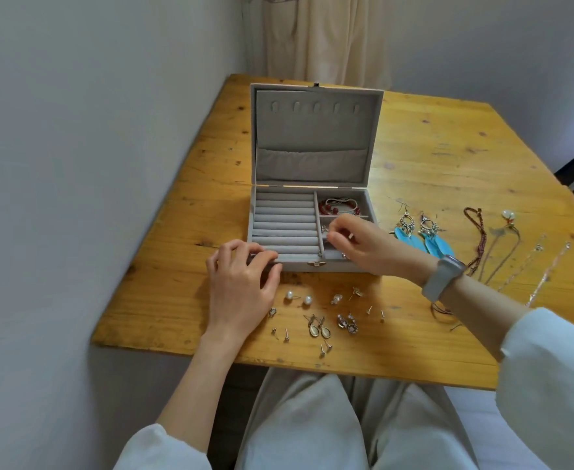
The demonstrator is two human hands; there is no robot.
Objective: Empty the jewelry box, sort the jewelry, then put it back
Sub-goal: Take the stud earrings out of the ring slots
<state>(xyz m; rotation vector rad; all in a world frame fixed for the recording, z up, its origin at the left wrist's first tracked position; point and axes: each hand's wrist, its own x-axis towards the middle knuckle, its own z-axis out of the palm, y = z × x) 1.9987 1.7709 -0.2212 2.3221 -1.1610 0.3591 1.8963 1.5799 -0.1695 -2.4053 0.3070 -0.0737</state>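
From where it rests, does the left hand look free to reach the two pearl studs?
Probably yes. The left hand rests on the jewelry box's front edge, and the pearl studs lie uncovered on the table just beside it, nothing between.

Knotty wooden table [448, 137] pushed into a corner, pale grey wall [92, 130] on the left, cream curtain [326, 35] hanging behind, grey watch [443, 278] on a wrist
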